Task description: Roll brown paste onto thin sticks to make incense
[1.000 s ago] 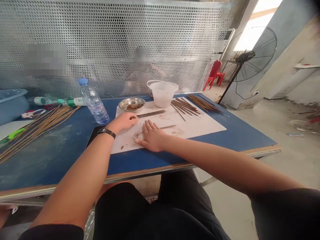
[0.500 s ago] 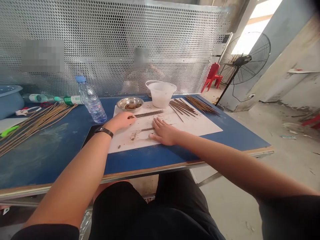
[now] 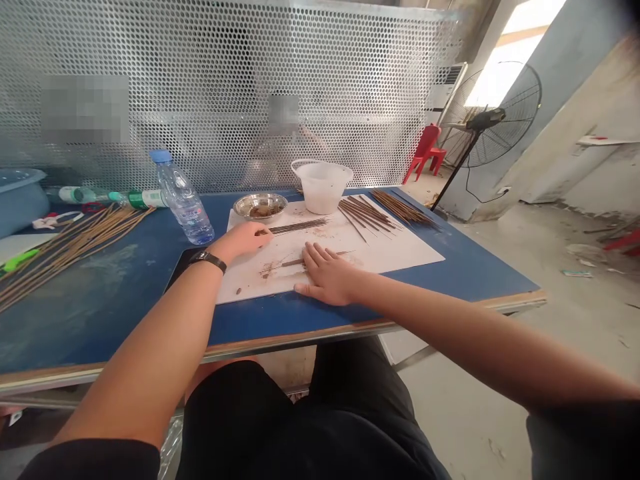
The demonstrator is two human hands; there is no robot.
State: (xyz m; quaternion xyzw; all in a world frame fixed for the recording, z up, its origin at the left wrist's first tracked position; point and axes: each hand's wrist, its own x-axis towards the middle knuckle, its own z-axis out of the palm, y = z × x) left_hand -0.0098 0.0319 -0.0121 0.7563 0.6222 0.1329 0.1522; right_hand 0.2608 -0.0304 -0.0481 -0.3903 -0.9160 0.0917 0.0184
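R grip (image 3: 327, 277) lies released, palm down, fingers spread flat over a thin coated stick (image 3: 289, 263) on the white board (image 3: 400, 250), near the board's front edge. The stick pokes out both sides of the fingers, w/ brown crumbs round its left end.

L grip (image 3: 245, 239) sits just behind-left, fingers curled at the near end of a small dark stick bundle (image 3: 300, 227). Can't tell if it's pinching or just touching. Black wristwatch (image 3: 208, 261) on that wrist.

Behind the bundle, twd the far edge of the table (image 3: 125, 300): steel bowl (image 3: 261, 207) w/ brown paste, and a white plastic tub (image 3: 323, 187) just right of it. Right of the tub, a loose row of dark sticks (image 3: 367, 213), then a bamboo stick pile (image 3: 406, 209) by the far right corner.

Left of the board: upright water bottle (image 3: 183, 200), close to the L forearm. Behind it a green-label bottle (image 3: 137, 199) lying down. Long bamboo sticks (image 3: 70, 247) fan across the left side, blue basin (image 3: 20, 197) at far left.

A perforated metal screen (image 3: 225, 87) walls off the far edge. Beyond the right side stand a floor fan (image 3: 493, 123) and a red chair (image 3: 429, 150).
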